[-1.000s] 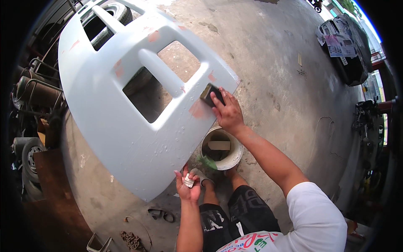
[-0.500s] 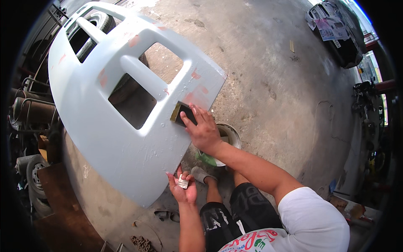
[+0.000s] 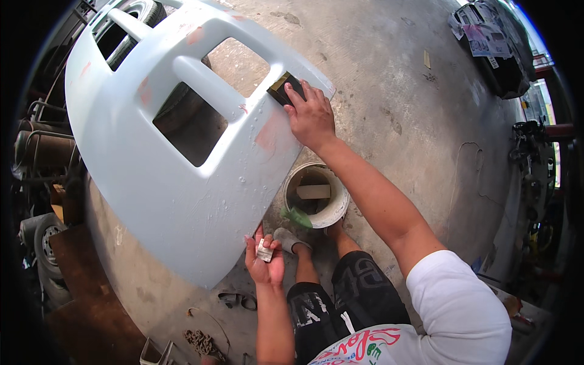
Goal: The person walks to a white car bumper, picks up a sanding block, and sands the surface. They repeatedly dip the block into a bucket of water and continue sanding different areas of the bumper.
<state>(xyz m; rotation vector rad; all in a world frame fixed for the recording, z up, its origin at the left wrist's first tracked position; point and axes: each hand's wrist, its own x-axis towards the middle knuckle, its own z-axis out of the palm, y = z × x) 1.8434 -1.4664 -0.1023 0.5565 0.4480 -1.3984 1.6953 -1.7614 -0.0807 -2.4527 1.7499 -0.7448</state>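
Note:
A large pale grey car bumper [image 3: 176,225] with cut-out openings spans the left and middle, wet with droplets and marked by reddish patches. On its far right section, beside an opening, my right hand [image 3: 313,118] presses a dark sanding block [image 3: 280,88] flat to the surface, fingers over its top. At the bumper's near edge is my left hand [image 3: 267,267], palm up, fingers curled round a small whitish piece [image 3: 264,250] too small to name. One left fingertip reaches the panel edge.
A white bucket [image 3: 340,213] by my feet holds a light rectangular block [image 3: 313,192], with a green cloth [image 3: 297,217] over its rim. Tyres and a wheel [image 3: 52,246] line the left side. A paper-covered black car part [image 3: 502,67] lies far right. A rope [image 3: 201,342] rests on the floor.
My right hand has slid the sanding block away from me and rightward along the bumper, uncovering a reddish patch and more of the bucket. My left hand keeps its hold at the edge.

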